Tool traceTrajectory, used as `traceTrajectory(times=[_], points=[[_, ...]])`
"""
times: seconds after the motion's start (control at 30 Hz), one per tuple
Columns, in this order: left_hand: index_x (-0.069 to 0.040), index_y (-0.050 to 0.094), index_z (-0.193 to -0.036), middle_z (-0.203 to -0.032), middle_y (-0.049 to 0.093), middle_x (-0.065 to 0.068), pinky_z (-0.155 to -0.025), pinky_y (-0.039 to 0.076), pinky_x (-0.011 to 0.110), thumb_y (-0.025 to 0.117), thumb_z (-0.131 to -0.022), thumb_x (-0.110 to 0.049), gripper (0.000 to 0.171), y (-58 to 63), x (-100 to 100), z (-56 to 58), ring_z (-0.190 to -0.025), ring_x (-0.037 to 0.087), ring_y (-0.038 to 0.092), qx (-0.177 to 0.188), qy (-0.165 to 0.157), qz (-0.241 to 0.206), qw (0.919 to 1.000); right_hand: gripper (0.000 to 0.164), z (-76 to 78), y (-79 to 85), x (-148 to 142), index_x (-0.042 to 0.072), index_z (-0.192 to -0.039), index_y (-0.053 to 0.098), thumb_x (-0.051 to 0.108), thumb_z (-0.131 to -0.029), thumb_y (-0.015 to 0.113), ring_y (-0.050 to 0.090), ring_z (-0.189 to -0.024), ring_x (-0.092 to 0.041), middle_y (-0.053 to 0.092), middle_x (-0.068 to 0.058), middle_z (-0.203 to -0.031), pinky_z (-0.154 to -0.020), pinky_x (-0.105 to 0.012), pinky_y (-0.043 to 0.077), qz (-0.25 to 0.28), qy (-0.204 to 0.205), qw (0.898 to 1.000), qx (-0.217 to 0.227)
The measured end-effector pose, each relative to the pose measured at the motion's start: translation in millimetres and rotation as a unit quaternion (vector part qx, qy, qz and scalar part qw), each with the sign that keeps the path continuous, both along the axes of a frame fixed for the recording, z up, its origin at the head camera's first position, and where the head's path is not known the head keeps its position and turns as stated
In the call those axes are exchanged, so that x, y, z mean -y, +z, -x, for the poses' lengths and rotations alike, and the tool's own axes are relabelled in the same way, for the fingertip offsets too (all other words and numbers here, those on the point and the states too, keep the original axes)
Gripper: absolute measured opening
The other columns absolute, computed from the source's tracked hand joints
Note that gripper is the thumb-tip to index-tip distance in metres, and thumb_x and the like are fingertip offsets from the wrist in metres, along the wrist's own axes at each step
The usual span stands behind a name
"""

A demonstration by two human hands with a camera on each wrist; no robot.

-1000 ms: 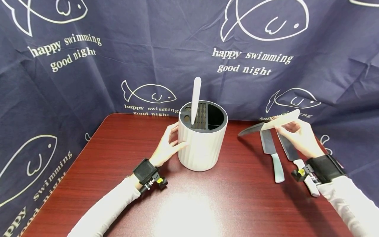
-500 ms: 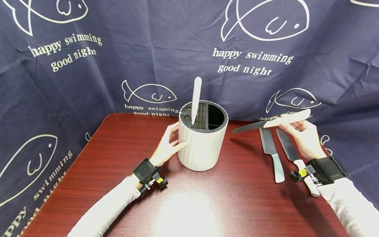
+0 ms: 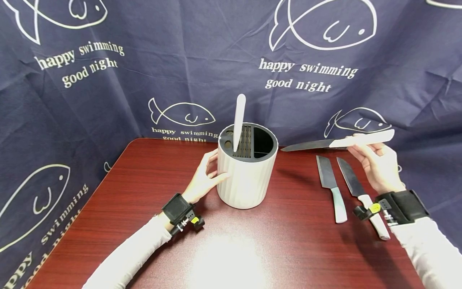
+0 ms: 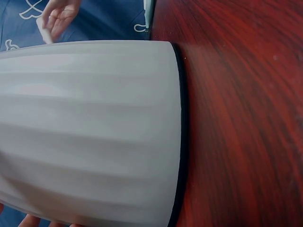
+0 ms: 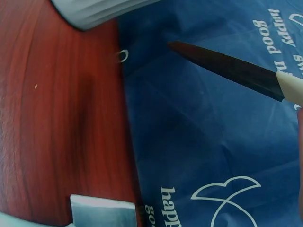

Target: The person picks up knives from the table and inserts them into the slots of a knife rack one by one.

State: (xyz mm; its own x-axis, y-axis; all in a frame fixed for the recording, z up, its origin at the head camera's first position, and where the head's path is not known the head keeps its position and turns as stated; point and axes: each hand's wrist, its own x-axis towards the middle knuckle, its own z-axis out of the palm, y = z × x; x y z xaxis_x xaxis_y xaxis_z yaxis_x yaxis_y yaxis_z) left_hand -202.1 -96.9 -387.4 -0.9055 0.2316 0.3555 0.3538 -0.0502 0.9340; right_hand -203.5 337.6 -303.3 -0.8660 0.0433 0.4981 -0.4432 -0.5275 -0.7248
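Observation:
A white ribbed knife holder with a dark slotted top stands upright on the table. My left hand holds its left side, thumb across the front and fingers farther back; some fingertips show along its lower edge in the left wrist view. A white handle sticks up from the slotted top, its lower end hidden inside. At the right, my right hand pinches a kitchen knife by its white handle, raised above the table. Its dark blade points left, the tip close to the holder's rim in the head view.
On the table at the right lie a knife with a pale green handle and a white-handled knife, partly under the right wrist's camera mount. A blue cloth with fish prints hangs behind the table.
My right hand has moved right and slightly up with the kitchen knife. Its blade has swung from slanting down to nearly level. The left hand and holder have stayed put.

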Motion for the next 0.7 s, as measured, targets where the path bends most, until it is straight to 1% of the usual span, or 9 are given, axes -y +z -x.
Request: traceTrajectory(times=[0.2,0.3,0.43,0.5,0.7], points=[[-0.012,0.032,-0.146,-0.148,0.037,0.013,-0.104,0.040,0.055,0.071,-0.084,0.001,0.074,0.9,0.0,-0.4,-0.135,0.029,0.038,-0.002,-0.001,-0.002,1.0000,0.027,0.7,4.8,-3.1,-0.015,-0.109,0.064,-0.018,-0.094,0.042,0.071,-0.090,-0.027,0.071,-0.021,-0.099,-0.086,-0.033,0.056,0.044,0.021,0.999,0.014],[-0.013,0.032,-0.147,-0.149,0.036,0.012,-0.105,0.039,0.055,0.072,-0.084,0.000,0.075,1.1,0.0,-0.8,-0.136,0.029,0.037,0.003,0.001,0.001,1.0000,0.027,0.4,7.7,-5.3,-0.015,-0.108,0.064,-0.018,-0.094,0.041,0.071,-0.090,-0.029,0.071,-0.023,-0.098,-0.086,-0.035,0.056,0.077,0.044,0.996,0.031],[-0.012,0.032,-0.146,-0.149,0.036,0.012,-0.105,0.039,0.054,0.072,-0.084,-0.001,0.075,0.5,0.2,-0.3,-0.136,0.029,0.037,0.005,0.001,0.002,1.0000,0.025,1.2,12.7,-8.3,-0.015,-0.106,0.063,-0.017,-0.095,0.040,0.070,-0.091,-0.033,0.070,-0.025,-0.096,-0.087,-0.039,0.056,0.124,0.074,0.988,0.060],[-0.012,0.032,-0.146,-0.148,0.036,0.012,-0.105,0.040,0.054,0.072,-0.085,-0.001,0.074,0.1,0.4,0.1,-0.136,0.029,0.037,0.002,0.001,0.002,1.0000,0.024,1.9,15.2,-9.4,-0.015,-0.106,0.062,-0.017,-0.095,0.040,0.070,-0.091,-0.034,0.070,-0.026,-0.096,-0.086,-0.040,0.056,0.141,0.081,0.984,0.069],[-0.013,0.032,-0.146,-0.147,0.038,0.012,-0.104,0.040,0.054,0.071,-0.085,0.000,0.074,0.3,0.0,0.6,-0.135,0.029,0.038,-0.004,0.002,0.000,1.0000,0.023,2.3,20.2,-10.6,-0.014,-0.107,0.060,-0.015,-0.097,0.039,0.069,-0.094,-0.036,0.069,-0.028,-0.097,-0.090,-0.041,0.055,0.180,0.110,0.974,0.087]])
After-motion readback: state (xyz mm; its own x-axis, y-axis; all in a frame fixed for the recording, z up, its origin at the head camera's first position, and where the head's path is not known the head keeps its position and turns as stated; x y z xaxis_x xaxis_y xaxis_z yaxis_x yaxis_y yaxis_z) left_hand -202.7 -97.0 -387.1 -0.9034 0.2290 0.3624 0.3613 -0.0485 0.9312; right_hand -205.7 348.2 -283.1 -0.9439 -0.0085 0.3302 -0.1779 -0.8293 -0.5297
